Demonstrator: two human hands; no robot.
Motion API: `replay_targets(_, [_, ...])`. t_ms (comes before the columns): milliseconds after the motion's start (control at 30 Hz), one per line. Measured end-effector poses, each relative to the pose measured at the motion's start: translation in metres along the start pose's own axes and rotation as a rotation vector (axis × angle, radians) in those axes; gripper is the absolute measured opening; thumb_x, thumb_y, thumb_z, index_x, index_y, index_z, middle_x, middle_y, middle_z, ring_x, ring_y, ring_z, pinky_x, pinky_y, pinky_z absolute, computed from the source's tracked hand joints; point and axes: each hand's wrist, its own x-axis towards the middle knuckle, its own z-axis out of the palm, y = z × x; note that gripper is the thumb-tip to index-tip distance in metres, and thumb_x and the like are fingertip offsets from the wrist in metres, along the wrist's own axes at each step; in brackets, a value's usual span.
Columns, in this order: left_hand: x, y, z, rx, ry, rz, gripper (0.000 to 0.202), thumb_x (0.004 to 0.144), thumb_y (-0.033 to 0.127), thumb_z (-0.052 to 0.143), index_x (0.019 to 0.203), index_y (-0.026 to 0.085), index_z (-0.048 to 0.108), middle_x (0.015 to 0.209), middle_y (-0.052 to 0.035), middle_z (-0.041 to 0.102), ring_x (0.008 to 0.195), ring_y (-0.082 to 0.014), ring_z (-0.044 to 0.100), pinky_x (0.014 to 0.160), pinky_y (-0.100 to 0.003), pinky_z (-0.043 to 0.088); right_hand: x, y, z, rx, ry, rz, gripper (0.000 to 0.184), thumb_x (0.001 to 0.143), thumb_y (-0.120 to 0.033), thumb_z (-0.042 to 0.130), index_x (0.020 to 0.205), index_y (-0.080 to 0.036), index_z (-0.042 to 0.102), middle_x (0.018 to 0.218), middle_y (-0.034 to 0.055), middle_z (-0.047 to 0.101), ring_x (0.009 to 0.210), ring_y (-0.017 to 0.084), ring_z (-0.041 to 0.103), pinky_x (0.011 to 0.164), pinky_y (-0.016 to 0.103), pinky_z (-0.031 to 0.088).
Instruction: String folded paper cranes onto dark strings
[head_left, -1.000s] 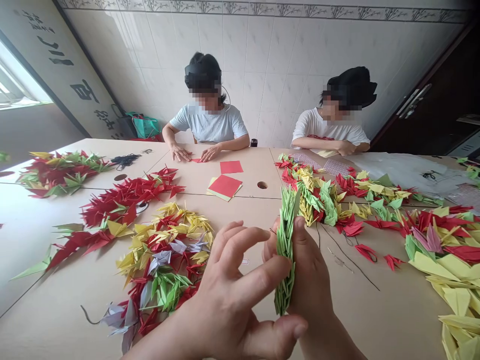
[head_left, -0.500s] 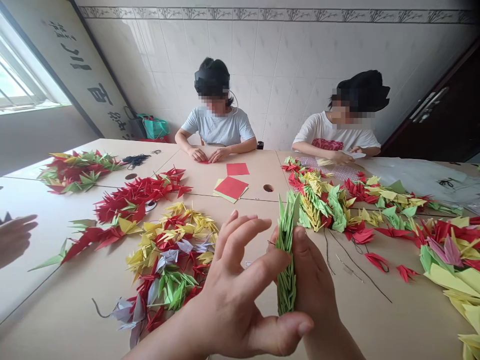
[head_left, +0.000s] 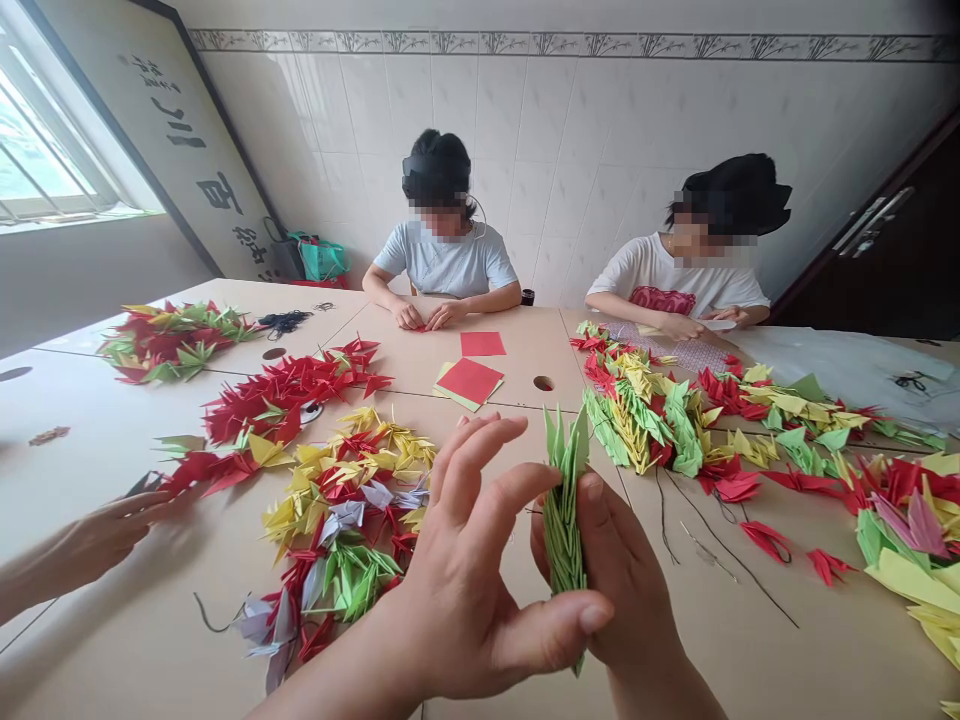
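Right grip: the right hand point(head_left: 626, 575) is closed on the strand of green origami cranes point(head_left: 562, 525), with the thumb on the near side and the fingers curled behind.

Left grip: the left hand point(head_left: 465, 600) is open, its fingers spread and raised just beside the strand; the thumb crosses in front of it (whether it presses there, I cannot tell).

Strand: upright and slightly tilted, held above the worktop point(head_left: 517, 350), its paper tips pointing up.

Nearby: heaps of red, yellow, green and lilac origami cranes point(head_left: 337, 520) lie left of the hands; more cranes point(head_left: 652, 430) lie to the right, with thin black wires point(head_left: 724, 545) beside them.

Papers: 2 red squares, the nearer one point(head_left: 471, 380) on yellow sheets, the other point(head_left: 482, 344) alone, sit by a round hole point(head_left: 544, 383).

Others: across the worktop, 1 person in a grey T-shirt point(head_left: 442, 265) holds folded red paper point(head_left: 424, 327); 1 in a white T-shirt point(head_left: 675, 285) handles white paper point(head_left: 718, 324). Another person's hand point(head_left: 105, 535) rests at the left.
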Motion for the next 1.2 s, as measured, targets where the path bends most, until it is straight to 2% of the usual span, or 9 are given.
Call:
replay_targets(133, [-0.007, -0.002, 0.004, -0.341, -0.012, -0.249, 0.057, 0.086, 0.046, 0.063, 0.134, 0.025, 0.04, 0.144, -0.0136, 0.04, 0.138, -0.0306, 0.033, 0.111, -0.048, 0.034, 0.001, 0.001, -0.003, 0.057, -0.054, 0.08, 0.048, 0.079, -0.065, 0.062, 0.062, -0.02, 0.056, 0.052, -0.004, 0.045, 0.046, 0.01, 0.036, 0.043, 0.023, 0.032])
replay_targets(233, [-0.008, -0.006, 0.01, -0.787, -0.021, -0.527, 0.055, 0.092, 0.048, 0.053, 0.14, 0.027, 0.036, 0.142, -0.0111, 0.048, 0.136, -0.027, 0.041, 0.108, -0.044, 0.04, 0.004, 0.004, -0.008, 0.19, -0.23, 0.223, 0.047, 0.081, -0.063, 0.061, 0.063, -0.02, 0.054, 0.045, -0.0058, 0.042, 0.038, 0.007, 0.031, 0.037, 0.02, 0.026])
replay_targets(333, [-0.004, -0.009, 0.014, -1.186, -0.051, -0.75, 0.052, 0.092, 0.055, 0.047, 0.134, 0.025, 0.045, 0.131, -0.0112, 0.061, 0.122, -0.0271, 0.057, 0.099, -0.043, 0.048, 0.006, 0.008, -0.01, 0.261, -0.383, 0.274, 0.048, 0.084, -0.063, 0.058, 0.066, -0.019, 0.057, 0.042, -0.0078, 0.039, 0.034, 0.004, 0.025, 0.035, 0.016, 0.023])
replay_targets(467, [0.005, -0.011, 0.012, -1.439, -0.046, -0.883, 0.042, 0.084, 0.049, 0.064, 0.117, 0.024, 0.061, 0.113, -0.0081, 0.071, 0.101, -0.0217, 0.068, 0.085, -0.032, 0.055, 0.008, 0.01, -0.009, 0.236, -0.402, 0.288, 0.046, 0.087, -0.061, 0.054, 0.072, -0.018, 0.062, 0.041, -0.0078, 0.041, 0.034, 0.004, 0.028, 0.035, 0.016, 0.023])
replay_targets(567, [0.009, -0.011, 0.01, -1.522, -0.038, -0.925, 0.024, 0.084, 0.038, 0.069, 0.102, 0.022, 0.069, 0.097, -0.0046, 0.075, 0.091, -0.015, 0.07, 0.081, -0.023, 0.055, 0.008, 0.011, -0.007, 0.219, -0.407, 0.269, 0.047, 0.086, -0.062, 0.055, 0.073, -0.018, 0.064, 0.042, -0.0073, 0.042, 0.034, 0.006, 0.03, 0.035, 0.018, 0.023])
replay_targets(733, [0.009, -0.012, 0.008, -1.568, -0.048, -0.872, 0.015, 0.088, 0.03, 0.064, 0.101, 0.024, 0.07, 0.099, -0.0025, 0.074, 0.08, -0.0118, 0.07, 0.07, -0.02, 0.057, 0.009, 0.012, -0.003, 0.25, -0.387, 0.261, 0.043, 0.087, -0.056, 0.058, 0.065, -0.019, 0.058, 0.044, -0.0084, 0.041, 0.035, 0.005, 0.03, 0.037, 0.019, 0.023])
replay_targets(1000, [0.006, -0.01, 0.008, -1.449, -0.038, -0.933, 0.026, 0.089, 0.038, 0.062, 0.111, 0.026, 0.067, 0.111, -0.0045, 0.072, 0.097, -0.0175, 0.066, 0.076, -0.023, 0.055, 0.012, 0.014, -0.005, 0.14, -0.369, 0.179, 0.039, 0.092, -0.052, 0.051, 0.069, -0.021, 0.055, 0.046, -0.0094, 0.034, 0.037, 0.006, 0.024, 0.038, 0.021, 0.02])
replay_targets(1100, [0.007, -0.009, 0.009, -1.391, 0.03, -1.037, 0.033, 0.087, 0.042, 0.064, 0.116, 0.028, 0.065, 0.117, -0.0042, 0.07, 0.112, -0.0199, 0.06, 0.085, -0.024, 0.052, 0.016, 0.016, -0.008, -0.106, -0.343, 0.026, 0.041, 0.094, -0.053, 0.047, 0.07, -0.021, 0.05, 0.055, -0.0064, 0.039, 0.046, 0.009, 0.033, 0.045, 0.023, 0.029])
replay_targets(1200, [0.006, -0.007, 0.014, -1.401, 0.043, -1.072, 0.042, 0.085, 0.05, 0.064, 0.121, 0.029, 0.064, 0.13, -0.0039, 0.064, 0.129, -0.0237, 0.049, 0.098, -0.029, 0.046, 0.016, 0.018, -0.009, -0.322, -0.252, -0.115, 0.036, 0.096, -0.049, 0.047, 0.074, -0.021, 0.051, 0.061, -0.0052, 0.039, 0.055, 0.011, 0.035, 0.05, 0.024, 0.03])
